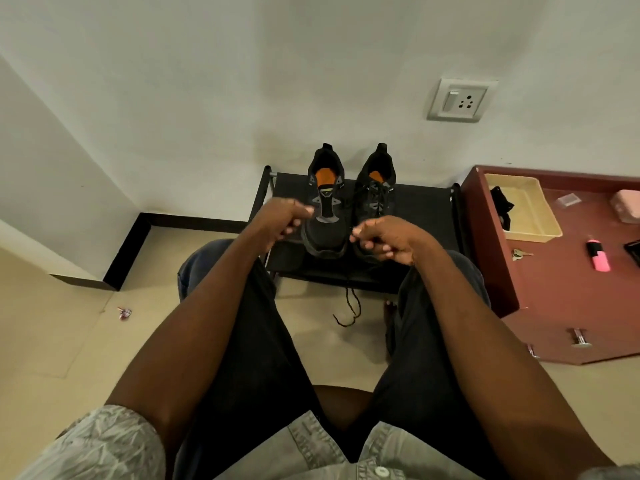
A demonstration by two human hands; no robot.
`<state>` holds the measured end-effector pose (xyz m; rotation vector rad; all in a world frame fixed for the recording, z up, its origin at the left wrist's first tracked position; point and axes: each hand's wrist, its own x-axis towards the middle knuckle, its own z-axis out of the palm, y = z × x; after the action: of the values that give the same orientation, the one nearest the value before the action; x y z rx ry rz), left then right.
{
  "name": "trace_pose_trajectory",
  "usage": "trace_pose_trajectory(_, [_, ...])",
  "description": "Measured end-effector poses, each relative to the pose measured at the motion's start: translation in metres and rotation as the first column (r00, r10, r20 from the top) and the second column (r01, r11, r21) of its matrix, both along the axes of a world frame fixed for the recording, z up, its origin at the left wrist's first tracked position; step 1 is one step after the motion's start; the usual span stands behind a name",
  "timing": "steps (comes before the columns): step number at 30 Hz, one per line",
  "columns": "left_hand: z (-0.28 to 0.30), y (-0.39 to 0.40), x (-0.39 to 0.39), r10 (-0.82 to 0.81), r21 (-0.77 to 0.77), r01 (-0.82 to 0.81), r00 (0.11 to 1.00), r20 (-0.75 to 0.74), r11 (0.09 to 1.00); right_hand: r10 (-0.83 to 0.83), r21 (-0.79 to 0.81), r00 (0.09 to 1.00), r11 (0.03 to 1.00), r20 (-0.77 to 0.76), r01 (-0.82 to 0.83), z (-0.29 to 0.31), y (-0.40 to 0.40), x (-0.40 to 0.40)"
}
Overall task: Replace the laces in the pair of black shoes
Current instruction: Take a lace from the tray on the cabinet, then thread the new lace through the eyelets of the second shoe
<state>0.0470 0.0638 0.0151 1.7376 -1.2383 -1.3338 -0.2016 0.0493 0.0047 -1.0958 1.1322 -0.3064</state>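
Two black shoes stand side by side on a low black rack (422, 209) set against the white wall, toes pointing toward the seated person. The left shoe (325, 216) shows an orange insole and a bare tongue with no lace across it. The right shoe (375, 199) is laced with a black lace through its eyelets, and its toe is hidden behind the right hand.

The left hand (284, 220) hovers just beside the left shoe's outer edge, its fingers curled inward with the tips drawn together; whether they pinch anything cannot be told. The right hand (384, 239) sits in front of the right shoe's toe, fingers likewise curled with thumb against forefinger; a thin dark strand may run from it, but the grip is too small to make out.

A loose black lace (351, 306) hangs from the rack's front edge down to the beige tiled floor (52, 341), its ends curling between the person's knees. Dark trousers cover both legs, and a pale patterned shirt fills the bottom of the view.

To the right stands a reddish-brown cabinet (561, 299) whose top serves as a worktop, carrying a cream tray (540, 216) with a black item inside, a pink highlighter (599, 256), a small set of keys (518, 253) and a pink box (627, 206) at the edge. A switch and socket plate (460, 100) is fixed on the wall above. A small wrapper (124, 313) lies on the floor at left.
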Motion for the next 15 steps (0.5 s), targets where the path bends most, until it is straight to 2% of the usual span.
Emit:
trace_pose_trajectory(1, [-0.008, 0.001, 0.0, -0.054, -0.006, 0.058, 0.962, 0.266, 0.998, 0.092, -0.031, 0.957, 0.994, -0.276, -0.104, -0.001, 0.0, 0.001])
trace_pose_trajectory(2, [-0.017, 0.002, -0.002, -0.088, -0.032, 0.117, 0.876, 0.475, 0.993, 0.182, -0.009, 0.863, 0.977, -0.472, -0.212, 0.001, 0.001, 0.0])
trace_pose_trajectory(3, [-0.022, 0.003, -0.003, -0.058, -0.081, 0.128, 0.813, 0.58, 0.989, 0.252, 0.032, 0.803, 0.96, -0.54, -0.279, 0.004, 0.002, -0.002])
trace_pose_trajectory(4, [-0.022, 0.005, -0.002, 0.012, -0.142, 0.087, 0.812, 0.584, 0.986, 0.283, 0.061, 0.815, 0.954, -0.506, -0.294, 0.005, 0.002, -0.006])
trace_pose_trajectory(6, [-0.019, 0.004, 0.006, 0.12, -0.174, -0.054, 0.909, 0.398, 0.983, 0.252, 0.097, 0.92, 0.968, -0.3, -0.233, 0.013, 0.004, -0.01])
trace_pose_trajectory(7, [-0.015, 0.004, 0.009, 0.1, -0.122, -0.067, 0.951, 0.293, 0.99, 0.244, 0.08, 0.929, 0.97, -0.277, -0.231, 0.018, 0.007, -0.01])
trace_pose_trajectory(8, [-0.011, 0.008, 0.009, 0.025, -0.043, -0.016, 0.977, 0.213, 0.999, 0.246, 0.006, 0.904, 0.965, -0.351, -0.261, 0.02, 0.007, -0.008])
trace_pose_trajectory(10, [-0.006, 0.015, 0.002, -0.141, 0.051, 0.136, 0.986, 0.09, 0.989, 0.212, -0.193, 0.729, 0.883, -0.651, -0.428, 0.021, 0.011, 0.0])
trace_pose_trajectory(11, [-0.005, 0.019, -0.003, -0.188, 0.057, 0.186, 0.982, 0.026, 0.981, 0.176, -0.267, 0.745, 0.86, -0.644, -0.435, 0.02, 0.014, 0.008])
trace_pose_trajectory(12, [-0.006, 0.021, -0.009, -0.221, 0.046, 0.222, 0.975, -0.024, 0.974, 0.172, -0.316, 0.825, 0.866, -0.538, -0.387, 0.02, 0.018, 0.016])
trace_pose_trajectory(13, [-0.007, 0.021, -0.015, -0.249, 0.035, 0.251, 0.967, -0.061, 0.967, 0.176, -0.317, 0.913, 0.899, -0.367, -0.301, 0.022, 0.021, 0.024])
trace_pose_trajectory(14, [-0.007, 0.02, -0.02, -0.267, 0.03, 0.27, 0.96, -0.083, 0.962, 0.184, -0.314, 0.956, 0.916, -0.228, -0.251, 0.019, 0.021, 0.028])
trace_pose_trajectory(15, [-0.006, 0.018, -0.024, -0.283, 0.037, 0.287, 0.955, -0.093, 0.957, 0.176, -0.311, 0.972, 0.925, -0.153, -0.216, 0.02, 0.023, 0.032])
